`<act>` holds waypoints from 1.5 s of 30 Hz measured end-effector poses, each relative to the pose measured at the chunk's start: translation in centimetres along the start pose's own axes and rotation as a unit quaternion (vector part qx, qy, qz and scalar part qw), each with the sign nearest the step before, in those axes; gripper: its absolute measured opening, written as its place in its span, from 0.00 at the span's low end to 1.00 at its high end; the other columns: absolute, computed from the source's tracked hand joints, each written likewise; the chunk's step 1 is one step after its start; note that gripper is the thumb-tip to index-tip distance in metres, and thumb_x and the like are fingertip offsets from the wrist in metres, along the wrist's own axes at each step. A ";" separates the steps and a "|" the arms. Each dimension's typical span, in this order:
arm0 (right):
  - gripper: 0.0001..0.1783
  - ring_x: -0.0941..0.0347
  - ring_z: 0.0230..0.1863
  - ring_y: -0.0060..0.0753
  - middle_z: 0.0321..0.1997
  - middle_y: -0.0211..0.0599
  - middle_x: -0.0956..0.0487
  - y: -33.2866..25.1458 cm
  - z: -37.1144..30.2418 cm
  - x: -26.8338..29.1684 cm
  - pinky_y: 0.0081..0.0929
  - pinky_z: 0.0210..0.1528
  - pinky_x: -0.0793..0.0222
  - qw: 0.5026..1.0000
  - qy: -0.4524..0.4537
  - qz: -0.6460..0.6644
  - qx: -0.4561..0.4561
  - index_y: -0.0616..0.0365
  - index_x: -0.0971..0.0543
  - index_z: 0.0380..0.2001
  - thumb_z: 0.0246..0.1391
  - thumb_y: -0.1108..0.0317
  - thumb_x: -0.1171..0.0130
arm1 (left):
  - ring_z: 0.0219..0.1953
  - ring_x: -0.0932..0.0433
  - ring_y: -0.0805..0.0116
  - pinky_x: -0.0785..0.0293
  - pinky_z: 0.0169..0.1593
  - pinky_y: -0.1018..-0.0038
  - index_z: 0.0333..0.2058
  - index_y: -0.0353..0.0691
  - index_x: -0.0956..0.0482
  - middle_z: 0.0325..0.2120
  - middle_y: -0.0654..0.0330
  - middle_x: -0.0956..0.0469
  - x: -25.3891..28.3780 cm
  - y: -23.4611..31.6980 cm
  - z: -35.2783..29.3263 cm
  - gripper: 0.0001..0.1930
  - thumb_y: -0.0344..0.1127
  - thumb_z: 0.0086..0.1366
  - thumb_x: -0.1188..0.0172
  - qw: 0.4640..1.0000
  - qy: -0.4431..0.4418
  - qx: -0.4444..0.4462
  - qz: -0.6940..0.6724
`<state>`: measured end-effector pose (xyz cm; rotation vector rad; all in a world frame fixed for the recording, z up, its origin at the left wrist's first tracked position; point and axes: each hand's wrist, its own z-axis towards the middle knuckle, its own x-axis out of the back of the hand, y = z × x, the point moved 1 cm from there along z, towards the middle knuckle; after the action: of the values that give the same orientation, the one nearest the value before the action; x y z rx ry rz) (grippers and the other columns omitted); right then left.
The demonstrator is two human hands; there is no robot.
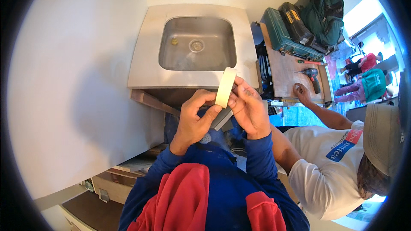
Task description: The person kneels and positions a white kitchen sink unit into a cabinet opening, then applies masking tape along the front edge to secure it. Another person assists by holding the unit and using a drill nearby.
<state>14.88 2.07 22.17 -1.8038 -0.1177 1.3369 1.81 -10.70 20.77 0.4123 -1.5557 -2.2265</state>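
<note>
Between both hands, in front of the counter's near edge, I hold a roll of pale yellow masking tape (226, 88). My left hand (198, 113) has its thumb and fingers closed on the roll's lower left side. My right hand (250, 107) pinches it from the right, thumb and bent fingers against the edge. A grey flat-sided object (221, 120) shows just under the hands; its kind is unclear. Beyond the tape is a pale countertop (143, 66) with a steel sink (198, 62) set into it, and a small yellowish item (174, 41) lies in the basin.
At right, a wooden worktop (282, 75) bears a cordless drill (312, 77), a teal case (278, 30), a black case (295, 21) and a dark green bag (323, 8). A co-worker in a white shirt (317, 179) is close on my right, one hand at that worktop. More people are farther off.
</note>
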 end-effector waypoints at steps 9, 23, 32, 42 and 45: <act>0.24 0.24 0.53 0.28 0.55 0.40 0.20 1.2 0.0 -2.5 0.29 0.58 0.28 0.947 0.028 -0.295 0.125 0.64 0.29 0.62 0.67 0.67 0.36 | 0.38 0.21 0.71 0.24 0.45 0.74 0.50 0.34 0.18 0.40 0.59 0.17 1.3 -0.5 0.9 0.13 0.34 0.71 0.34 0.999 0.018 0.043 -0.009; 0.10 0.24 0.42 0.54 0.40 0.44 0.19 6.6 3.4 -2.7 0.41 0.46 0.30 0.721 0.047 -0.665 0.188 0.57 0.19 0.42 0.58 0.68 0.33 | 0.30 0.28 0.82 0.32 0.35 0.83 0.40 0.35 0.19 0.31 0.66 0.21 6.1 -4.7 3.8 0.18 0.47 0.75 0.38 0.945 0.067 0.210 -0.241; 0.11 0.25 0.43 0.55 0.42 0.44 0.18 7.3 -2.5 0.4 0.45 0.46 0.31 0.732 0.002 -0.652 0.198 0.58 0.20 0.44 0.57 0.75 0.37 | 0.35 0.22 0.76 0.26 0.40 0.78 0.44 0.35 0.20 0.34 0.62 0.20 2.6 -4.4 -2.4 0.10 0.36 0.73 0.40 0.914 0.106 0.261 -0.292; 0.12 0.25 0.46 0.59 0.40 0.49 0.21 9.5 -11.7 2.4 0.52 0.48 0.31 0.744 0.033 -0.630 0.219 0.59 0.24 0.43 0.55 0.74 0.38 | 0.40 0.20 0.77 0.24 0.44 0.79 0.45 0.35 0.19 0.38 0.61 0.18 -0.9 -3.3 -10.8 0.11 0.33 0.70 0.31 0.986 0.108 0.105 0.074; 0.10 0.26 0.46 0.62 0.40 0.51 0.21 10.4 -12.9 2.5 0.54 0.48 0.32 0.760 0.004 -0.617 0.206 0.59 0.24 0.43 0.56 0.75 0.40 | 0.40 0.20 0.75 0.24 0.46 0.78 0.44 0.36 0.20 0.37 0.62 0.19 -1.2 -3.1 -12.5 0.08 0.30 0.69 0.33 0.984 0.132 0.070 0.101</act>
<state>22.40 -10.46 13.99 -0.9266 -0.7913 0.3167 8.01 -19.50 13.59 0.5421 -1.5407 -1.8348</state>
